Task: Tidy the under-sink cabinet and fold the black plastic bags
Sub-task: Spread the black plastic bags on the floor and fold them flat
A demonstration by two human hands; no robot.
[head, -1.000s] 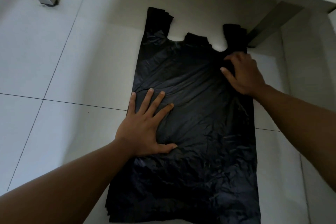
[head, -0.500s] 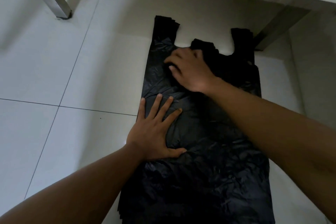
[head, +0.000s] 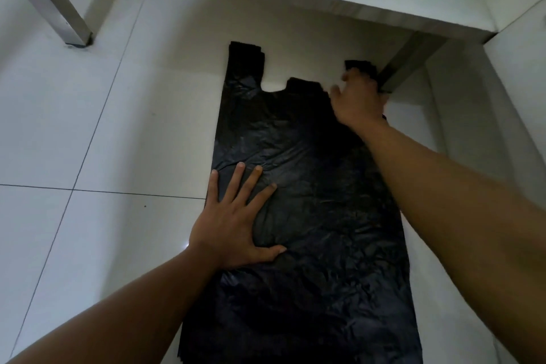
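So the bags lie flat on the floor, left hand spread flat on them, right hand at the far-right handle; can't tell if it's gripping. Tug there and the slick bags probably slide and fan out.

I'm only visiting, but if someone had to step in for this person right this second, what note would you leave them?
Left hand: flat, fingers spread, pressing the black plastic bags onto the floor tiles.
Right hand: on the bags' right handle, beside the metal leg; it is blurred, so the grip is unclear.
Done: bags lie stacked flat, handles pointing away from the person.
Left: no fold made yet; the cabinet is not in view.
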